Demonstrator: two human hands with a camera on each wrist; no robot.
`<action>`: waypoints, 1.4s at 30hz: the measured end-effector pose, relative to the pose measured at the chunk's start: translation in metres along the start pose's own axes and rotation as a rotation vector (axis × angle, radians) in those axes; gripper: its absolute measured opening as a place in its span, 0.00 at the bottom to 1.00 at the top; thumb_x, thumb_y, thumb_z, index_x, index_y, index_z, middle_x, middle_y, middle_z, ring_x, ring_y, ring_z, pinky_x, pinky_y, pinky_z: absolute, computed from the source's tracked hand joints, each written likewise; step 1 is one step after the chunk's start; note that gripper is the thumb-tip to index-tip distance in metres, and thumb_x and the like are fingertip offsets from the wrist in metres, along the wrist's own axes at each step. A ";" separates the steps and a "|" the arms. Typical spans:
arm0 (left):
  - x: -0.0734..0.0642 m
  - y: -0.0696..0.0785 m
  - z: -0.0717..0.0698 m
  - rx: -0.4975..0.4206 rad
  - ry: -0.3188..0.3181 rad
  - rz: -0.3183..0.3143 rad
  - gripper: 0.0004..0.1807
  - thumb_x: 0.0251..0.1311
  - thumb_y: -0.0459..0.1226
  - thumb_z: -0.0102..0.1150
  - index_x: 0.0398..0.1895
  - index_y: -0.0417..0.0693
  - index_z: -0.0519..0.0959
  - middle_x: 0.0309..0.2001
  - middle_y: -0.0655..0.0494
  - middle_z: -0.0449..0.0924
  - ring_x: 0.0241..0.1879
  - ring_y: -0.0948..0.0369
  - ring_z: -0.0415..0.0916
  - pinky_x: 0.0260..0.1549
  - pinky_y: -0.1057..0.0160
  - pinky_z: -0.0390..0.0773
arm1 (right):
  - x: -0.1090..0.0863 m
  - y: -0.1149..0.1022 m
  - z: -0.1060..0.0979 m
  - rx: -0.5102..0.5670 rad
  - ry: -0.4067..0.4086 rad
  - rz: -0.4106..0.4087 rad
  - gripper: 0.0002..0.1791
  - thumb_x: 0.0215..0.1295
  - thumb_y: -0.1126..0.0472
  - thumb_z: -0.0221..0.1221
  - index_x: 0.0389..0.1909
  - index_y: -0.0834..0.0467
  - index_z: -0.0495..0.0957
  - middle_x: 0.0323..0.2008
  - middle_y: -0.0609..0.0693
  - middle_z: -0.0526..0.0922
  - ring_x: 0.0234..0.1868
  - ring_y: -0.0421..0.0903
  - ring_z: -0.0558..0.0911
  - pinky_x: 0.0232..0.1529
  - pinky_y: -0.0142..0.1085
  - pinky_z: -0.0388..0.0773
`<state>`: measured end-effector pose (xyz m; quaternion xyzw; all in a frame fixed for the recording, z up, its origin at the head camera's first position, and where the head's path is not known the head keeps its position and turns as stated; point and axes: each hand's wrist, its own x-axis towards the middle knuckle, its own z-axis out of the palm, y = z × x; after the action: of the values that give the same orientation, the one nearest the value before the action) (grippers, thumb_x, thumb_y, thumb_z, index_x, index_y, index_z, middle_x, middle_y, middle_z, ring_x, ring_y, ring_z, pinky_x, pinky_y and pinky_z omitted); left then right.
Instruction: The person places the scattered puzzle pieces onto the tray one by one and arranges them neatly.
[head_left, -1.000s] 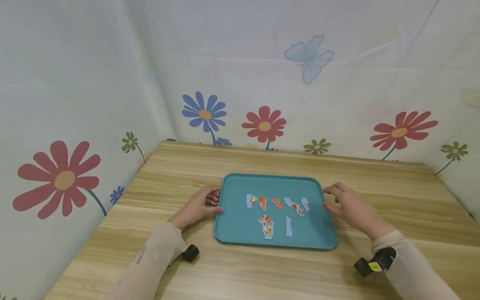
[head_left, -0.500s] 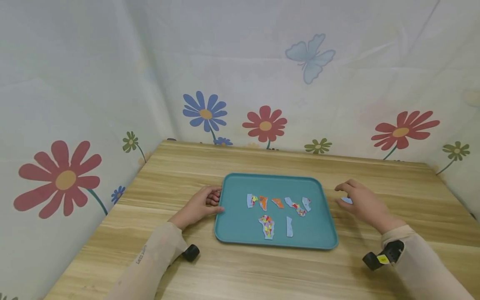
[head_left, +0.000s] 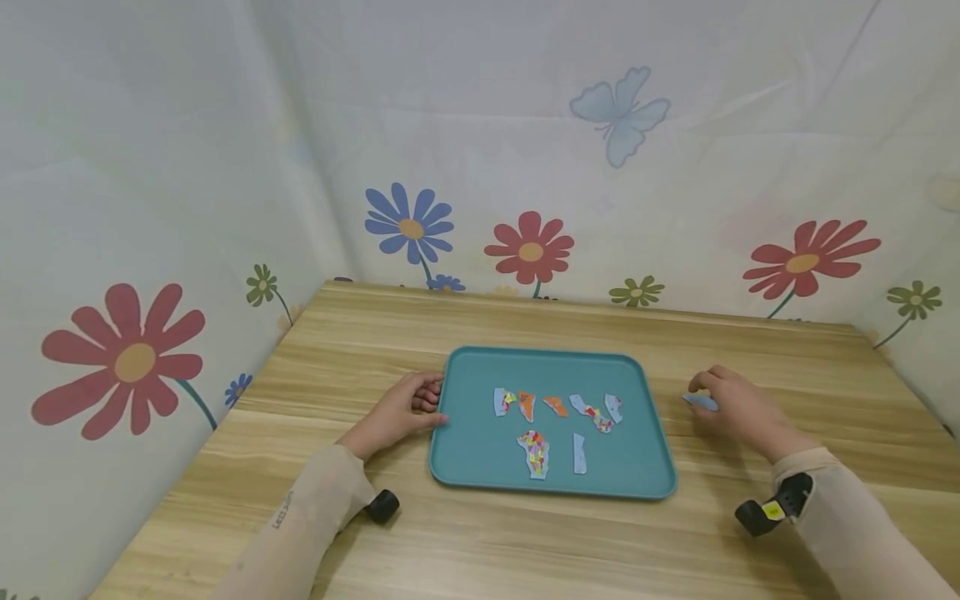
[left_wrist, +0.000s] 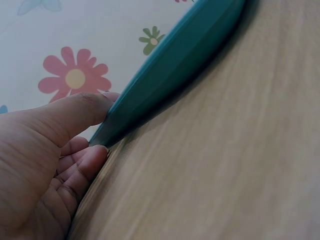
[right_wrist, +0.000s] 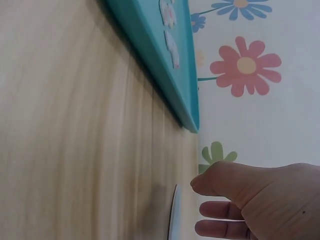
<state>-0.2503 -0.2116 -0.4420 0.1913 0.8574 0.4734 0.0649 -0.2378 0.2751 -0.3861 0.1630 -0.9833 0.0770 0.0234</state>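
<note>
My left hand [head_left: 397, 417] holds the left rim of a teal tray [head_left: 480, 462], thumb at the top edge and fingers against the outer side, as the left wrist view also shows. On the tray lie several torn-edged puzzle pieces: orange ones, such as one piece [head_left: 555, 406], a multicoloured one [head_left: 535, 454] and a pale blue strip [head_left: 579, 454]. My right hand [head_left: 738, 408] hovers just over a light blue flat piece [head_left: 703, 402] on the table right of the tray. In the right wrist view its thumb and fingers stand apart, beside this flat piece [right_wrist: 174, 215].
The wood-grain table [head_left: 525, 542] carries the tray near its middle. Behind it hangs a white cloth [head_left: 480, 125] printed with flowers and a butterfly, also along the left side. A black wrist camera [head_left: 384, 506] sits on the left sleeve, another camera [head_left: 757, 517] on the right.
My right hand has left the tray's right rim and moved right, now over the light blue piece on the table. The left hand and the tray have stayed in place.
</note>
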 end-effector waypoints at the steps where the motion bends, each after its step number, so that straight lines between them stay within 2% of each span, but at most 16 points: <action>1: 0.000 0.001 0.000 -0.002 0.002 -0.001 0.38 0.55 0.37 0.68 0.68 0.36 0.63 0.51 0.43 0.72 0.45 0.57 0.72 0.45 0.66 0.77 | 0.000 0.002 0.001 -0.001 -0.003 0.000 0.14 0.58 0.61 0.64 0.42 0.64 0.78 0.39 0.61 0.78 0.35 0.52 0.78 0.36 0.50 0.80; 7: 0.000 0.003 0.000 0.004 0.002 -0.012 0.38 0.55 0.38 0.69 0.68 0.37 0.64 0.51 0.45 0.72 0.45 0.59 0.72 0.45 0.70 0.77 | -0.002 0.011 0.004 0.014 -0.010 -0.003 0.15 0.57 0.61 0.64 0.43 0.65 0.78 0.39 0.61 0.78 0.36 0.54 0.78 0.35 0.50 0.79; 9: -0.002 0.008 0.000 0.001 0.002 -0.015 0.38 0.55 0.36 0.68 0.68 0.37 0.63 0.51 0.44 0.72 0.46 0.58 0.72 0.46 0.67 0.77 | -0.002 0.013 0.005 0.021 -0.016 0.003 0.15 0.58 0.61 0.64 0.44 0.65 0.78 0.40 0.61 0.78 0.37 0.55 0.79 0.37 0.51 0.79; 14: -0.003 0.007 0.000 0.004 0.004 -0.008 0.37 0.56 0.35 0.67 0.68 0.34 0.63 0.51 0.41 0.72 0.46 0.55 0.72 0.46 0.64 0.77 | 0.000 0.015 0.006 0.026 -0.040 0.018 0.15 0.59 0.61 0.62 0.44 0.66 0.78 0.40 0.61 0.78 0.39 0.56 0.79 0.41 0.53 0.79; 16: -0.001 0.002 0.000 0.006 0.004 -0.009 0.37 0.56 0.36 0.68 0.68 0.36 0.63 0.51 0.42 0.72 0.46 0.57 0.72 0.46 0.66 0.77 | 0.000 0.016 0.006 0.019 -0.043 0.017 0.15 0.59 0.61 0.63 0.43 0.67 0.78 0.39 0.61 0.78 0.38 0.55 0.79 0.40 0.52 0.79; 22: -0.001 0.003 0.000 0.002 0.004 -0.014 0.38 0.55 0.37 0.68 0.68 0.37 0.64 0.50 0.44 0.72 0.45 0.59 0.72 0.45 0.69 0.77 | 0.003 0.017 0.006 -0.006 -0.047 0.009 0.13 0.57 0.63 0.64 0.40 0.66 0.79 0.35 0.58 0.78 0.35 0.52 0.78 0.38 0.50 0.78; 30: 0.000 0.006 0.000 -0.004 0.010 0.005 0.38 0.55 0.35 0.69 0.67 0.35 0.64 0.50 0.42 0.72 0.47 0.54 0.73 0.46 0.62 0.78 | 0.006 0.017 0.006 0.004 -0.058 0.010 0.09 0.56 0.64 0.65 0.35 0.65 0.79 0.32 0.56 0.77 0.33 0.50 0.77 0.39 0.49 0.78; 36: 0.001 0.003 0.000 0.015 0.009 -0.004 0.37 0.55 0.37 0.69 0.67 0.37 0.65 0.50 0.45 0.72 0.45 0.58 0.73 0.45 0.67 0.77 | 0.006 0.018 0.007 0.017 -0.062 0.014 0.09 0.56 0.64 0.65 0.34 0.65 0.77 0.31 0.55 0.76 0.32 0.48 0.75 0.37 0.48 0.77; 42: 0.001 0.000 0.001 0.036 0.013 -0.004 0.37 0.56 0.37 0.68 0.67 0.35 0.64 0.50 0.43 0.72 0.45 0.57 0.73 0.46 0.65 0.78 | 0.006 0.021 0.008 0.017 -0.066 0.033 0.11 0.55 0.62 0.65 0.35 0.66 0.76 0.30 0.55 0.75 0.31 0.47 0.73 0.33 0.44 0.76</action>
<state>-0.2512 -0.2104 -0.4421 0.1879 0.8665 0.4589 0.0569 -0.2504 0.2913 -0.3970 0.1494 -0.9854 0.0805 -0.0116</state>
